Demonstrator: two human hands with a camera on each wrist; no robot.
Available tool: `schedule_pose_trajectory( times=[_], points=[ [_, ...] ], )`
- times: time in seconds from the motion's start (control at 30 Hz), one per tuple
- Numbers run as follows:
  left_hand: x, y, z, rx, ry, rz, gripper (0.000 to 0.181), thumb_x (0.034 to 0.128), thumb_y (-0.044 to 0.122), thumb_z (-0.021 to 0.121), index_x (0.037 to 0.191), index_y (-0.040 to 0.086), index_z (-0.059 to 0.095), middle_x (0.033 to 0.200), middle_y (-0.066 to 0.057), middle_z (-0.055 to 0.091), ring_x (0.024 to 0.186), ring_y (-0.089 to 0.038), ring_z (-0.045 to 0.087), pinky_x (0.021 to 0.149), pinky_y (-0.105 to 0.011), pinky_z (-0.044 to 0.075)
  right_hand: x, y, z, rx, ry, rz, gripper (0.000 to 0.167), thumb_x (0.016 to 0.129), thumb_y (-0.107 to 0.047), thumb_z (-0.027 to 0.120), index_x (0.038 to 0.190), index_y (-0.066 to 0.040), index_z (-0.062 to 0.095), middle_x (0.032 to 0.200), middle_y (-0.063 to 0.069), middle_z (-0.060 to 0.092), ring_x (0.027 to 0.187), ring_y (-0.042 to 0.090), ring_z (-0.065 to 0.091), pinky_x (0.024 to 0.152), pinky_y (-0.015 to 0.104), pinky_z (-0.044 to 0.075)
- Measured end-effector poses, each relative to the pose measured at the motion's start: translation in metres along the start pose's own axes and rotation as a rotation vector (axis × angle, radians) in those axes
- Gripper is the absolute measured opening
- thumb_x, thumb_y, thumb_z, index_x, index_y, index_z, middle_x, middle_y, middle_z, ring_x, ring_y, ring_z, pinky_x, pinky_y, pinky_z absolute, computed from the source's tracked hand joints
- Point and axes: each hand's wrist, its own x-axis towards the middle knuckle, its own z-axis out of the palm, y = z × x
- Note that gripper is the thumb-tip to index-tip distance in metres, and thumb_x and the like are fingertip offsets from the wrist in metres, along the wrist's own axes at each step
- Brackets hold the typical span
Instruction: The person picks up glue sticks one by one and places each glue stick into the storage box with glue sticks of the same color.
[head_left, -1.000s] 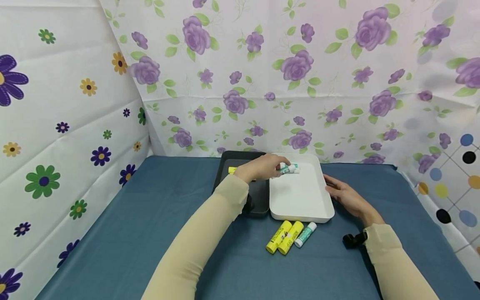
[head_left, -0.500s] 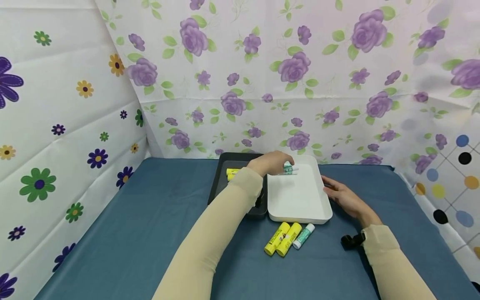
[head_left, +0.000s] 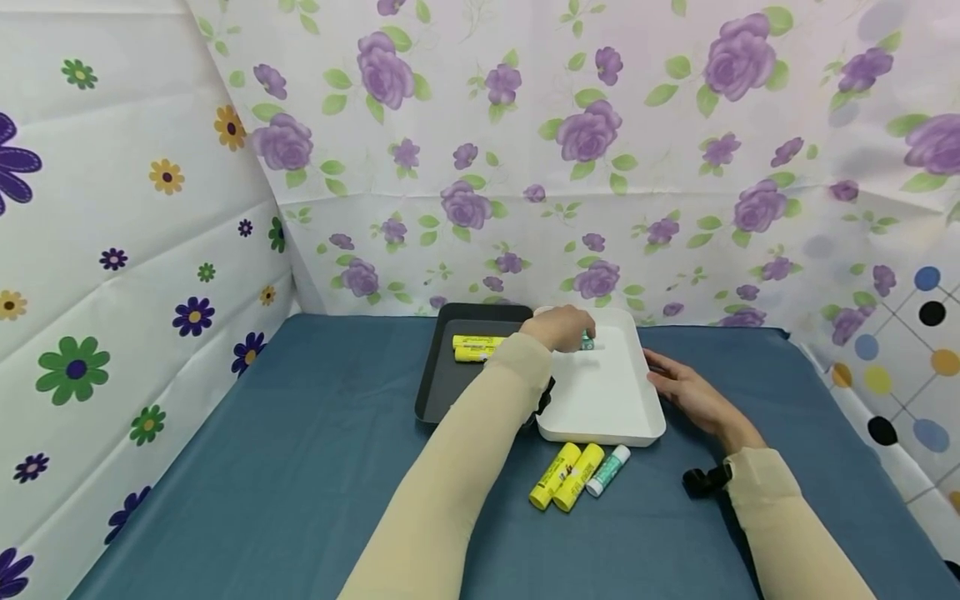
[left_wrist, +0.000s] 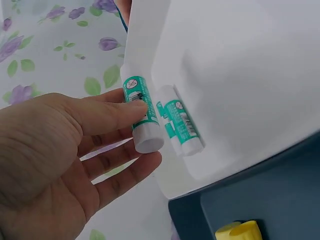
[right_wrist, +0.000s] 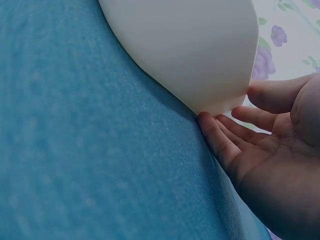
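Note:
My left hand is over the far left part of the white tray. In the left wrist view it pinches a green-and-white glue stick between thumb and fingers. Beside that stick, inside the tray, lies another green-and-white glue stick, with one more partly hidden behind it. My right hand touches the tray's right side. The right wrist view has its thumb at the rim and its fairly straight fingertips against the outer wall.
A black tray adjoins the white one on the left, with yellow glue sticks in it. In front of the trays, two yellow glue sticks and a green-and-white one lie on the blue cloth. Floral sheets stand behind.
My left hand has shifted right over the white tray, and more of the yellow glue sticks in the black tray shows. My right hand has stayed at the tray's side.

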Motion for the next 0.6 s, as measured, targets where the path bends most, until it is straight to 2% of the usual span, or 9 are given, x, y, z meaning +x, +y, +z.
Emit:
schedule_pose_trajectory(
  times=[0.17,0.3,0.5,0.6],
  points=[
    [0.010,-0.003,0.008,0.000,0.016,-0.022,0.042,0.1071,0.008,0.057,0.145,0.023,0.064,0.151,-0.002,0.056,0.138,-0.022,0.052,0.108,-0.040,0.047,0.000,0.001,0.000,0.000,0.004,-0.004,0.066,0.115,-0.024,0.041,0.168,-0.007,0.004,0.173,0.021,0.002,0.157,0.045,0.007,0.121,0.067,0.011],
    [0.017,-0.009,0.017,-0.013,0.036,-0.009,0.040,0.1068,0.007,0.057,0.144,0.021,0.065,0.151,-0.003,0.056,0.137,-0.023,0.053,0.108,-0.040,0.047,0.000,0.003,0.000,0.005,0.007,-0.006,0.066,0.115,-0.023,0.041,0.168,-0.006,0.004,0.173,0.020,0.002,0.157,0.044,0.006,0.122,0.066,0.011],
    [0.025,-0.013,0.028,-0.020,0.053,-0.021,0.036,0.1073,0.010,0.058,0.141,0.019,0.067,0.148,-0.004,0.059,0.130,-0.023,0.059,0.102,-0.035,0.050,0.003,0.004,0.000,0.000,0.010,-0.010,0.066,0.115,-0.024,0.042,0.168,-0.006,0.006,0.173,0.020,0.004,0.158,0.043,0.006,0.122,0.066,0.012],
    [0.025,-0.010,0.029,0.009,0.068,-0.021,0.033,0.1077,0.011,0.058,0.138,0.017,0.069,0.141,-0.004,0.064,0.122,-0.021,0.062,0.100,-0.035,0.051,0.002,0.002,-0.001,0.003,0.014,-0.006,0.066,0.115,-0.024,0.041,0.168,-0.006,0.005,0.173,0.020,0.003,0.158,0.043,0.006,0.122,0.066,0.011]
  ],
)
